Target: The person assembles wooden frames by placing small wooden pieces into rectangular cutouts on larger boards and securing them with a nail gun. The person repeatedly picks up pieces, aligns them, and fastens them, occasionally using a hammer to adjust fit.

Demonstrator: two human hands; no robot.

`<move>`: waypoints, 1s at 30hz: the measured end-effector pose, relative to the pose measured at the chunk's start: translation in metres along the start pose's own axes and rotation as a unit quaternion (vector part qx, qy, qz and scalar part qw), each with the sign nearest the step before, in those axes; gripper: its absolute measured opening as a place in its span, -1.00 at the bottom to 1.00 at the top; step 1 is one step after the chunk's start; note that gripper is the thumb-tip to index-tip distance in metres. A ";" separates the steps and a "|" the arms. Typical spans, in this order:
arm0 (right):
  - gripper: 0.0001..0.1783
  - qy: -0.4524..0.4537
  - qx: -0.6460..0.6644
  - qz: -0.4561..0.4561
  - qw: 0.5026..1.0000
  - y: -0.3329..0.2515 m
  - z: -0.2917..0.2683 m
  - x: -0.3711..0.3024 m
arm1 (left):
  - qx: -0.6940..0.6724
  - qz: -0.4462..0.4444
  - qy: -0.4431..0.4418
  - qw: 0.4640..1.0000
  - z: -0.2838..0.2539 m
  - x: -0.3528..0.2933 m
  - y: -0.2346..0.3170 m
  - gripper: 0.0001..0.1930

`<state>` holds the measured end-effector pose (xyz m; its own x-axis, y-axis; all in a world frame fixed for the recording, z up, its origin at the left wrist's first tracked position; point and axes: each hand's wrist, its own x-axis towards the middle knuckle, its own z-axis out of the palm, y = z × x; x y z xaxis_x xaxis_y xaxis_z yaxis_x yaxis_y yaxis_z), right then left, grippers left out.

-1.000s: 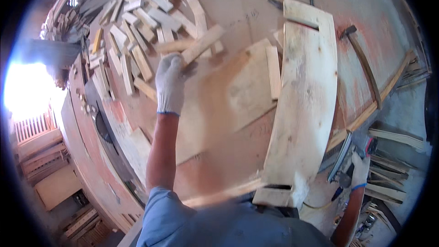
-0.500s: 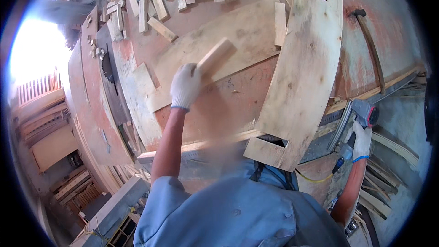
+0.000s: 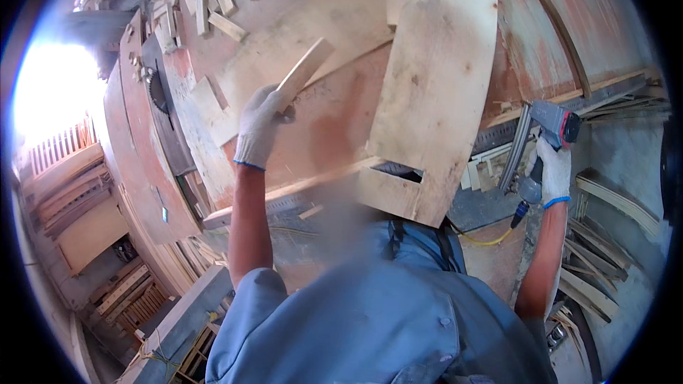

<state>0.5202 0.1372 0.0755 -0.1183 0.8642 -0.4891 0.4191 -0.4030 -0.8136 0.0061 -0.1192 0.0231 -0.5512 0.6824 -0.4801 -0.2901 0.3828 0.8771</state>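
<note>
Pale, bare wood forms the short strip [image 3: 307, 65] that your left hand [image 3: 260, 124] pinches by its near end, the rest jutting up and rightward past the gloved fingers, above the bench [image 3: 320, 131]. Expect it to feel light and stiff, hard to break, its dry faces giving the glove decent grip; held by one end, it could twist, so a hold nearer its middle should steady it. To the right of those fingers lies a long slotted board [image 3: 441, 78], which looks stiff but unwieldy. Farther right, your right hand [image 3: 556, 174] has its fingers wrapped around the handle of a grey power tool [image 3: 555, 117]; its head sits just beyond the knuckles. It is probably top-heavy, so grip deep in the palm. You cannot tell how each fingertip sits.
</note>
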 end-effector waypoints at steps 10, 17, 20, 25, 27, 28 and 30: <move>-0.74 -0.032 -0.008 -0.007 0.999 -0.001 -0.001 -0.002 | 0.321 0.153 0.035 0.934 0.022 -0.059 -0.040 -0.68; -0.74 -0.054 -0.032 -0.041 0.997 0.003 -0.006 0.000 | 0.448 0.211 0.094 0.864 0.023 -0.065 -0.072 -0.49; -0.74 -0.063 -0.049 -0.035 0.996 0.004 -0.007 0.002 | 0.555 0.183 0.111 0.804 0.024 -0.063 -0.085 -0.43; -0.75 -0.057 -0.021 -0.034 0.998 0.000 -0.003 -0.005 | 0.637 0.080 0.129 0.756 0.038 -0.071 -0.070 -0.53; -0.76 -0.062 -0.011 -0.041 0.997 0.000 -0.004 -0.008 | 0.620 0.046 0.110 0.776 0.042 -0.078 -0.061 -0.53; -0.77 -0.065 -0.005 -0.044 0.997 0.001 -0.005 -0.008 | 0.612 0.028 0.102 0.784 0.043 -0.083 -0.058 -0.53; -0.77 -0.076 -0.027 -0.070 0.994 0.006 -0.010 -0.010 | 0.602 0.044 0.087 0.792 0.040 -0.093 -0.059 -0.53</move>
<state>0.5335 0.1294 0.0782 -0.3123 0.8532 -0.4179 0.4362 -0.2620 -0.8609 0.1059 -0.1803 0.0159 -0.6574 0.6834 -0.3176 0.6547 0.7266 0.2082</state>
